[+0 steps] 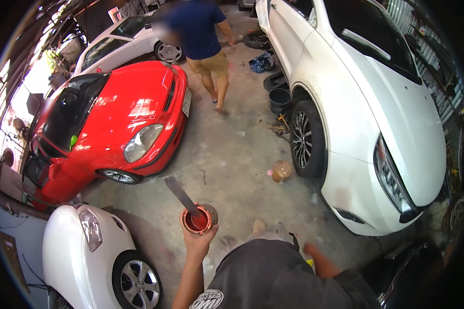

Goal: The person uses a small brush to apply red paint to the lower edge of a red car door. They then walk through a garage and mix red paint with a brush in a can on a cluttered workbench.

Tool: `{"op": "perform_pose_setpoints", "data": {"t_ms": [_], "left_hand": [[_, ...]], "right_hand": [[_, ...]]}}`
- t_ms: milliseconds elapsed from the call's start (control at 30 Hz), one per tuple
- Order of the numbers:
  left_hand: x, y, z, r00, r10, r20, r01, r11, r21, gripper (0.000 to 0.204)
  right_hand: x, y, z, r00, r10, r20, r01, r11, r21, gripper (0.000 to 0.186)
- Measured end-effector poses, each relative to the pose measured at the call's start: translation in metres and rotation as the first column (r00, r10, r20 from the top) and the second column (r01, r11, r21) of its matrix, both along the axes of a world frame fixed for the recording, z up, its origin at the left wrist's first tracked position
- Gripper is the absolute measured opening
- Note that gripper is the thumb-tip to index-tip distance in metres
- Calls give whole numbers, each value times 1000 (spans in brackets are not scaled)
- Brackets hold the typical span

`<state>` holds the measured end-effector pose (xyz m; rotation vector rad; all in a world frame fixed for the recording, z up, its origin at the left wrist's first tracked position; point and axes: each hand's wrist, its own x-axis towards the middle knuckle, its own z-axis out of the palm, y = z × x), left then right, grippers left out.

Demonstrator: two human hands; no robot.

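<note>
My left hand (198, 244) is wrapped round a small paint can (212, 212) with red paint inside and red smears on its rim. A flat, dark stirring stick (179, 192) stands tilted in the can, its upper end leaning out to the far left. My right hand (311, 251) hangs low beside my dark shirt, and its fingers are too hidden to make out. A small yellow-green patch shows just below that hand; what it belongs to is unclear.
A red car (123, 98) and a white car (72, 242) are on my left, a large white car (355, 118) on my right. Another person (198, 36) walks at the far end. A brown tub (282, 171), tools (281, 125) and a black bucket (280, 101) lie near the right-hand wheel.
</note>
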<state>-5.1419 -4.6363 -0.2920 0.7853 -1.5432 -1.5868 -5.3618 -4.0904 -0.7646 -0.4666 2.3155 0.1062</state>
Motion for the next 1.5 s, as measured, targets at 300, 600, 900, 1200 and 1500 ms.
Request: {"op": "perform_pose_setpoints", "data": {"t_ms": [300,600,900,1200,1500], "left_hand": [[-170,-216,-15,990,68,122,-55,993,-104,97],[-372,-465,-20,985,-29,167,34,999,-28,93],[-589,-700,-53,988,-43,151,67,986,-154,94],[-845,-863,-60,988,-21,156,26,999,-30,94],[-1069,-1060,-90,988,-6,153,19,996,-82,96]], "right_hand": [[-389,-654,308,986,-40,-162,-109,581,-806,41],[-430,-668,87,971,-220,91,233,799,-554,26],[-457,-568,57,817,-367,444,248,920,304,39],[-848,-974,18,985,-19,173,58,974,-220,34],[-1214,-1490,245,983,-64,174,185,448,-875,41]]}}
